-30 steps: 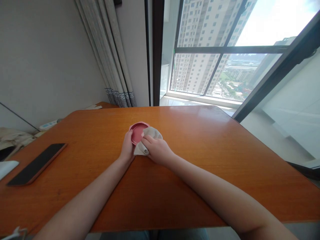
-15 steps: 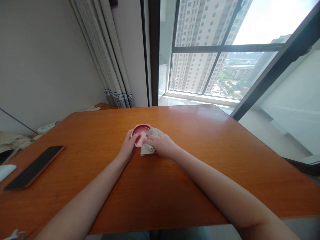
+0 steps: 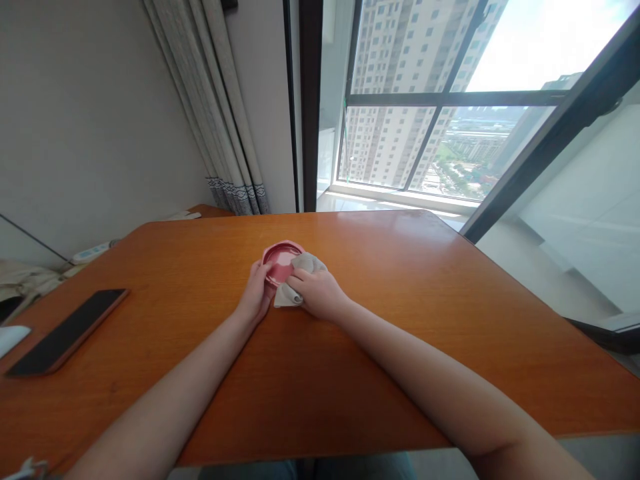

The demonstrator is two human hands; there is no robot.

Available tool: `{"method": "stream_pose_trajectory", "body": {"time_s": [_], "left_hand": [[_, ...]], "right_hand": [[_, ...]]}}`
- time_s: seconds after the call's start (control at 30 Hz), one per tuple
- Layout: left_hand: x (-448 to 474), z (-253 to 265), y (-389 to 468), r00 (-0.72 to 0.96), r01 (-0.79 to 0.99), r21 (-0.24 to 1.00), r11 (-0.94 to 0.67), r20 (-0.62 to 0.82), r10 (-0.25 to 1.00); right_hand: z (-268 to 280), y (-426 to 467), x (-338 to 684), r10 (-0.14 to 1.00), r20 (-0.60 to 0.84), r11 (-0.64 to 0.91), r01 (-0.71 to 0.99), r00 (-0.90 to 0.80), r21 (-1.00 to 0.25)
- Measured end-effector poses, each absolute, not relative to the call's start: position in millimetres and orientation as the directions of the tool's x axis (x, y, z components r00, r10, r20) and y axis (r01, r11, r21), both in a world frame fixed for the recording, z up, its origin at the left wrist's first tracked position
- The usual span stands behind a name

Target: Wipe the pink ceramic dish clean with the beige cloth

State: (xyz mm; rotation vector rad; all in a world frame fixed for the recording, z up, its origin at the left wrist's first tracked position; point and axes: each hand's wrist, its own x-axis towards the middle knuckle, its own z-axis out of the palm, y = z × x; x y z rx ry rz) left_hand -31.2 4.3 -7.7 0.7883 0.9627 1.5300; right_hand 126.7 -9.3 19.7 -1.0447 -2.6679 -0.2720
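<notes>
A shallow pink dish (image 3: pixel 281 262) with a raised rim is held over the middle of the wooden table, its inside facing me. My left hand (image 3: pixel 257 288) grips its left edge, thumb over the rim and fingers beneath. In my right hand (image 3: pixel 319 288) is a bunched light grey cloth (image 3: pixel 309 263), pressed against the dish's right side. One corner of the cloth hangs out below the fingers. The cloth and right fingers cover the lower right part of the dish.
The wooden table (image 3: pixel 380 373) stretches out on all sides of my hands. A flat black slab with a reddish-brown edge (image 3: pixel 70 332) lies at the left, beside a white object (image 3: pixel 13 339). Beyond stand a grey curtain (image 3: pixel 220 113) and a large window (image 3: pixel 440 100).
The dish has tilted up slightly, its far rim higher, and more of its inside shows. My right hand and the cloth have shifted a little to the left and lower along the rim.
</notes>
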Motion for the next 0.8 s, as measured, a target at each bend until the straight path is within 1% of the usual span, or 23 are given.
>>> {"method": "stream_pose_trajectory", "body": {"time_s": [0.1, 0.17, 0.27, 0.33, 0.4, 0.47, 0.57, 0.6, 0.67, 0.73, 0.8], "left_hand": [[-29, 1, 0, -0.130, -0.434, 0.901, -0.007, -0.055, 0.990], [-29, 3, -1, -0.102, -0.445, 0.895, 0.028, -0.082, 0.991], [-32, 0, 0, -0.107, -0.505, 0.863, 0.026, -0.092, 0.990], [-32, -2, 3, -0.152, -0.531, 0.846, -0.046, -0.043, 0.987], [-33, -5, 5, -0.178, -0.540, 0.835, -0.106, 0.011, 0.984], [-32, -6, 7, -0.187, -0.547, 0.829, -0.118, 0.017, 0.982], [-30, -6, 6, -0.195, -0.568, 0.818, -0.091, -0.026, 0.980], [-30, -5, 6, -0.198, -0.574, 0.814, -0.086, -0.035, 0.980], [-30, -3, 4, -0.186, -0.585, 0.809, -0.057, -0.066, 0.980], [-30, 0, 4, -0.156, -0.589, 0.808, 0.007, -0.122, 0.980], [-30, 1, 3, -0.111, -0.591, 0.804, 0.073, -0.171, 0.979]], "right_hand": [[27, -1, 138, 0.569, 0.269, 0.780, 0.614, -0.777, 0.123], [29, 0, 141, 0.559, 0.285, 0.785, 0.608, -0.778, 0.120], [28, -2, 139, 0.548, 0.419, 0.771, 0.632, -0.724, 0.084], [25, -4, 137, 0.550, 0.525, 0.748, 0.662, -0.649, 0.035], [21, -5, 134, 0.576, 0.563, 0.728, 0.686, -0.593, -0.022], [18, -6, 131, 0.608, 0.540, 0.716, 0.696, -0.582, -0.057], [15, -8, 127, 0.641, 0.499, 0.699, 0.713, -0.583, -0.065], [14, -9, 125, 0.634, 0.494, 0.707, 0.705, -0.595, -0.058], [13, -12, 121, 0.584, 0.485, 0.759, 0.650, -0.651, -0.041], [10, -15, 117, 0.526, 0.478, 0.812, 0.582, -0.704, -0.037], [8, -18, 113, 0.503, 0.486, 0.831, 0.555, -0.715, -0.045]]}}
